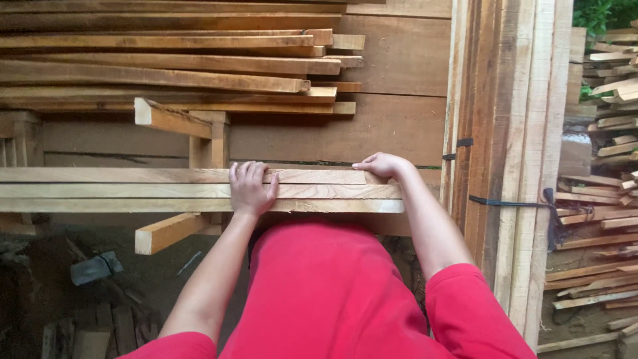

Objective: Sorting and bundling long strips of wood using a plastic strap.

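Note:
Three long pale wooden planks lie side by side across a wooden trestle, running from the left edge to the middle of the view. My left hand rests flat on top of them, fingers spread, near their right end. My right hand touches the right end of the farthest plank with curled fingers at its corner. I wear a red shirt that fills the lower middle of the view.
A pile of long wooden slats lies behind on wide boards. A tied bundle of upright planks stands at the right. Loose offcuts are heaped at far right. Trestle arms stick out below; dark ground with scraps lies lower left.

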